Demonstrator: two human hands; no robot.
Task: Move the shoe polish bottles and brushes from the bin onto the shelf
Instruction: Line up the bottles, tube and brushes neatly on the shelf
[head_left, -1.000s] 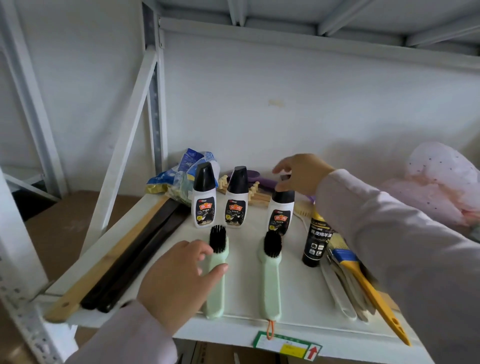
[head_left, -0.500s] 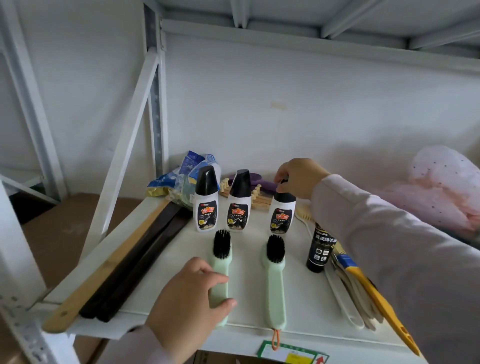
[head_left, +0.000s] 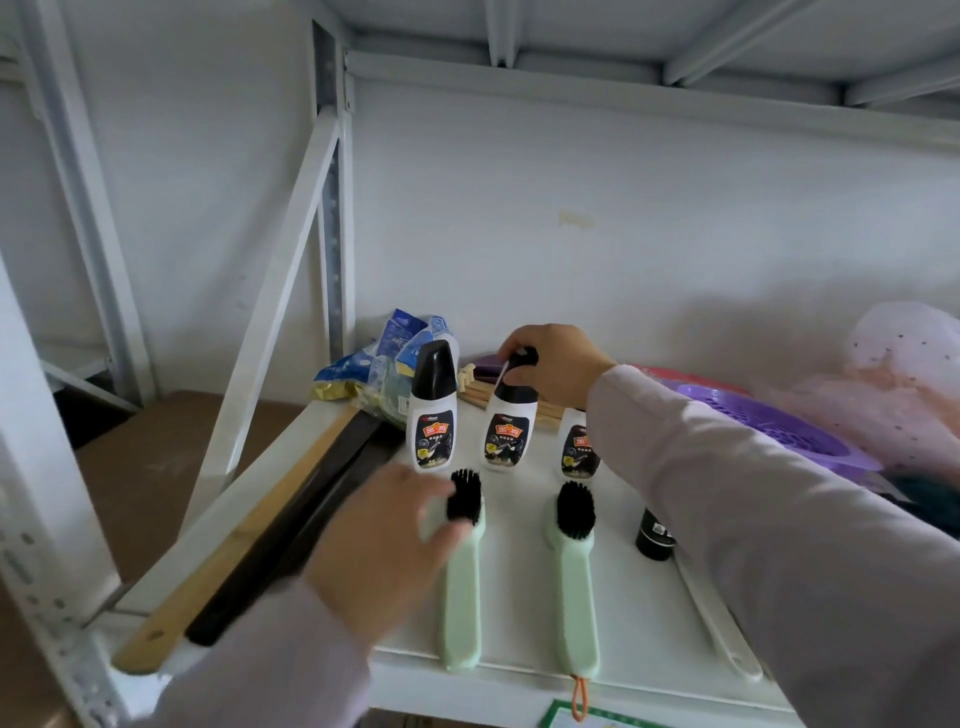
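Note:
Three white shoe polish bottles with black caps stand in a row on the white shelf (head_left: 519, 631): a left bottle (head_left: 434, 415), a middle bottle (head_left: 511, 423) and a right bottle (head_left: 575, 448), the last half hidden by my sleeve. My right hand (head_left: 558, 366) grips the middle bottle's cap, and that bottle leans a little. Two pale green brushes with black bristles lie in front, a left brush (head_left: 462, 592) and a right brush (head_left: 574, 582). My left hand (head_left: 384, 535) is blurred and pinches the left brush at its neck beside the bristles.
A small black bottle (head_left: 655, 538) stands right of the brushes. Long wooden and black sticks (head_left: 249, 535) lie along the shelf's left edge, with blue packets (head_left: 387, 358) behind. A white shoehorn (head_left: 722, 623), a purple basket (head_left: 779, 423) and a pink dotted bag (head_left: 909, 374) are at the right.
My right hand left the right bottle's cap and took the middle bottle's cap, tipping it. My left hand slid up the left brush from the handle to the neck.

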